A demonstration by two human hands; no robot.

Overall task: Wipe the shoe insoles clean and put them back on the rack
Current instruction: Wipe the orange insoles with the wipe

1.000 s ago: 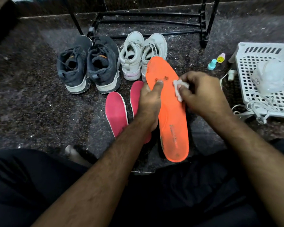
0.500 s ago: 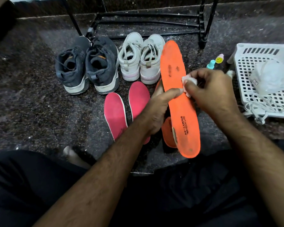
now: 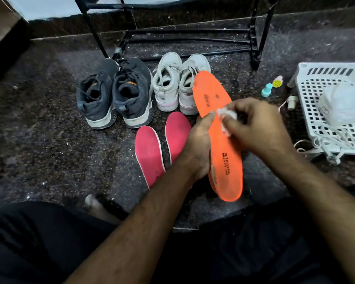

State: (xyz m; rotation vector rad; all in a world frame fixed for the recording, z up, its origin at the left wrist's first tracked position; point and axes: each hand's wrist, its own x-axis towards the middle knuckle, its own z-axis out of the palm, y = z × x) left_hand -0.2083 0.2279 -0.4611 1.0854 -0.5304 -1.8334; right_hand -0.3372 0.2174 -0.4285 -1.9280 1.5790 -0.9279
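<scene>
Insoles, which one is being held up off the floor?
The orange foam insole, gripped by the left hand; both pink insoles lie flat on the floor.

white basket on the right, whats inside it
The white basket holds a whitish rounded bundle and tangled white cord spilling over its front edge. What the bundle is, and anything beneath it, cannot be made out.
</scene>
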